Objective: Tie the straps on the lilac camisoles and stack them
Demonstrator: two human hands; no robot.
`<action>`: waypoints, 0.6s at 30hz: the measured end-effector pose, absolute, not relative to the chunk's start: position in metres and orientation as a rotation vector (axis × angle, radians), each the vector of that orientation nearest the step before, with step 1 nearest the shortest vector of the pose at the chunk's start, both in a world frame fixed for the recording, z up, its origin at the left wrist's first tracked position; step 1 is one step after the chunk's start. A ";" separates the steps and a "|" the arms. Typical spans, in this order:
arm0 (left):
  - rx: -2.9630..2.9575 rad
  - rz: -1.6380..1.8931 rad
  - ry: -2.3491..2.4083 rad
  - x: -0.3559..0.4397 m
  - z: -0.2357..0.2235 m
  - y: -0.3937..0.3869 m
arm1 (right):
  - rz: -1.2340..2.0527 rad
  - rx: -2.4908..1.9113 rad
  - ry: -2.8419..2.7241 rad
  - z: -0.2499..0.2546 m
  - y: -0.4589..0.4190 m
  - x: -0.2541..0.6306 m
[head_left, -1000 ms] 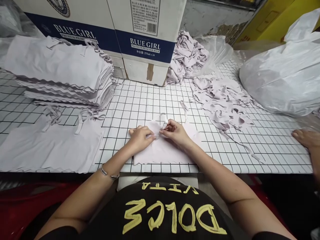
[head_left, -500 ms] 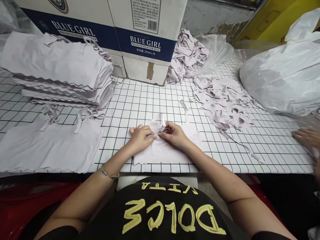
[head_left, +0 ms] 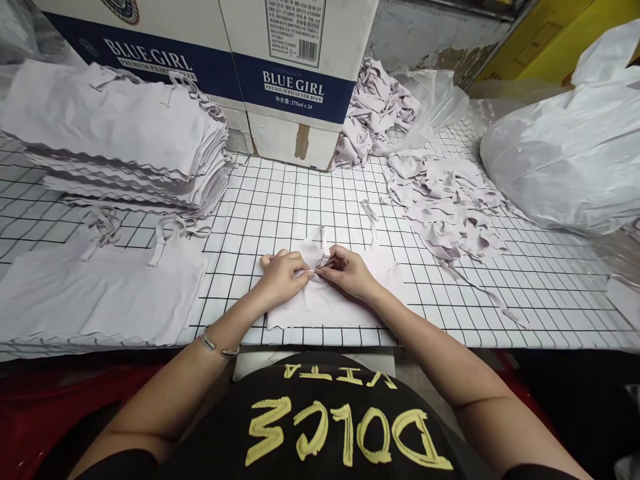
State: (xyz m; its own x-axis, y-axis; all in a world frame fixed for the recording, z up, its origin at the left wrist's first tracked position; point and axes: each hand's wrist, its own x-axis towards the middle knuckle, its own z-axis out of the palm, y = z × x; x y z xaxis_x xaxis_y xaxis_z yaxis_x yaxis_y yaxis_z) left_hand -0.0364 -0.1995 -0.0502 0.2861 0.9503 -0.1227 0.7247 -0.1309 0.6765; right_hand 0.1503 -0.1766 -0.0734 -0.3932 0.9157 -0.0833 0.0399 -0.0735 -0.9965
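Note:
A pale lilac camisole [head_left: 330, 307] with thin straps lies flat at the table's front edge before me. My left hand [head_left: 284, 277] pinches its upper edge between thumb and fingers. Close beside it, my right hand [head_left: 349, 272] is closed on the same edge, at the foot of a strap [head_left: 325, 241] that loops up behind the fingertips. The fingertips of both hands almost meet, and what lies exactly between them is too small to make out. The other strap [head_left: 371, 217] stretches away on the tablecloth.
Folded camisoles stand in a tall stack [head_left: 115, 127] at left, with more camisoles [head_left: 100, 290] laid in front. A beer carton [head_left: 295, 137] stands at the back. Loose lilac pieces [head_left: 445, 200] spread at right, near a stuffed white plastic bag [head_left: 565, 133]. The tablecloth [head_left: 280, 193] is checked.
Another person's hand at the far right edge has gone out of view. My own hands hold nearly the same position on the camisole.

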 end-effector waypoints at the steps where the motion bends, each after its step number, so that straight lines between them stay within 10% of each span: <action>1: 1.914 0.449 1.496 -0.036 -0.050 -0.199 | 1.535 -1.077 -1.485 -0.073 -0.178 0.148; 10: 1.934 0.340 1.460 -0.037 -0.056 -0.192 | 1.550 -1.147 -1.454 -0.071 -0.164 0.126; 18: 2.368 0.397 1.575 -0.071 -0.058 -0.233 | 0.498 -1.344 -2.214 -0.057 -0.194 0.201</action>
State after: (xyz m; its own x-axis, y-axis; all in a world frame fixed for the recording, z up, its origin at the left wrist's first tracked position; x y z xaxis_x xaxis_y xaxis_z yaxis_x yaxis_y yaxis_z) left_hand -0.0705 -0.2330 -0.0577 0.3718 0.9251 0.0775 0.8513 -0.3731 0.3690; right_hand 0.2013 -0.1942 -0.0573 -0.3885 0.8934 0.2255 0.7109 0.4463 -0.5435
